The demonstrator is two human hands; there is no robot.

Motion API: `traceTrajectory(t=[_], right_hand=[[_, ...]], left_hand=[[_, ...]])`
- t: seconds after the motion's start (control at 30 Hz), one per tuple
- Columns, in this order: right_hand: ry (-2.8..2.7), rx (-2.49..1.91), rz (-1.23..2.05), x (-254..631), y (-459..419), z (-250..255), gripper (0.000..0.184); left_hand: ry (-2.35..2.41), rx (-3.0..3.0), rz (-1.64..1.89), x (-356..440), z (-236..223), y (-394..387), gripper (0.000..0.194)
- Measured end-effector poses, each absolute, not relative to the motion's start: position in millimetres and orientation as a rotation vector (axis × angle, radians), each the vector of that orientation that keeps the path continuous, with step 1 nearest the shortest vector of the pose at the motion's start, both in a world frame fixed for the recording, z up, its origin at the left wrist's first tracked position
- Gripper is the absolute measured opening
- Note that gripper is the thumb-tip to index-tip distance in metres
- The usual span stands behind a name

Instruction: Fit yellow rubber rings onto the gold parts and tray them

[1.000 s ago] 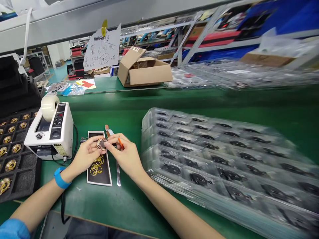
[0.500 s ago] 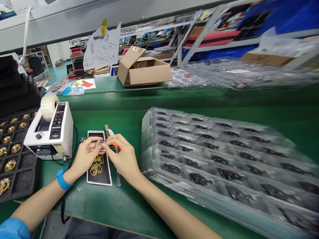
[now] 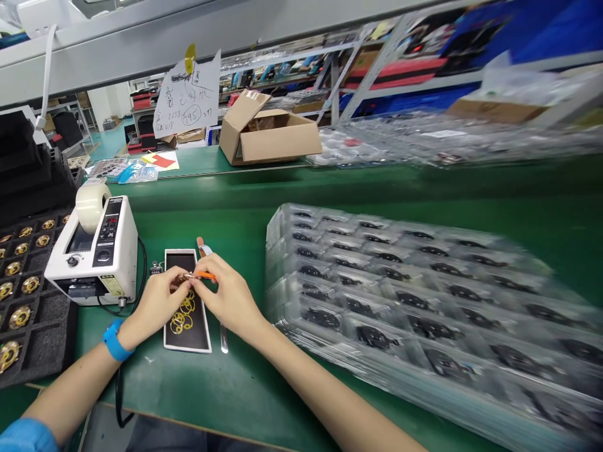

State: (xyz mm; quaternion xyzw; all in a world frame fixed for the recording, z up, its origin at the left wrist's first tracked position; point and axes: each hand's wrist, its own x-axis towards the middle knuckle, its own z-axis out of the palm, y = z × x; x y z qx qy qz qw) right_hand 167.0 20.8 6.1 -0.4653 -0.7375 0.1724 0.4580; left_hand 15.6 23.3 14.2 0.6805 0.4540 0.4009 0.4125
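My left hand [image 3: 160, 298] pinches a small round gold-coloured watch case [image 3: 180, 280] over the far half of a shallow white-rimmed box. The fingers cover most of the case, and it now looks tilted edge-on. In my right hand [image 3: 233, 295] is a slim orange-handled tool [image 3: 206, 275], with thumb and fingertips touching the case; the tool's tip is too small to make out. Several thin yellow rings [image 3: 183, 314] lie in the dark bottom of the box [image 3: 188, 349] beneath both hands. A flat metal strip [image 3: 223, 339] lies right of the box, partly under my right hand.
A white tape dispenser [image 3: 101, 251] stands left, its black cable running beside the box. Beyond it, a black foam tray [image 3: 47, 339] holds several gold watch cases. Stacked clear plastic trays [image 3: 377, 289] with dark parts fill the right. An open cardboard box [image 3: 277, 141] sits on the back ledge.
The watch case has turned from showing its face to nearly edge-on between my fingers. My hands have drawn slightly closer together and the orange tool has shifted left. The view has moved slightly.
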Motion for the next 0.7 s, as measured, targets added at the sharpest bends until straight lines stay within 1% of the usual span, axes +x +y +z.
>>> traceTrajectory(t=[0.07, 0.13, 0.2, 0.27, 0.37, 0.5, 0.7], right_hand=[[-1.821, -1.101, 0.243, 168, 17, 7, 0.007], [-1.773, -1.050, 0.037, 169, 11, 8, 0.008], [-1.766, -1.006, -0.137, 169, 5, 7, 0.014], [-1.845, -0.969, -0.240, 167, 2, 4, 0.023], [-1.918, -0.998, -0.304, 163, 5, 0, 0.029], [-1.853, -1.059, -0.392, 163, 15, -1, 0.019], [-1.787, -0.940, -0.422, 166, 18, 2, 0.010]], left_hand=[[1.249, 1.825, 1.050, 12, 17, 26, 0.006], [1.277, 1.716, 1.121, 11, 19, 29, 0.006], [1.228, 1.512, 1.155, 12, 19, 30, 0.009], [1.166, 1.352, 1.175, 14, 20, 28, 0.012], [1.113, 1.227, 1.166, 18, 22, 24, 0.017], [1.065, 1.163, 1.122, 21, 24, 18, 0.029], [0.995, 1.139, 1.125, 25, 19, 15, 0.036]])
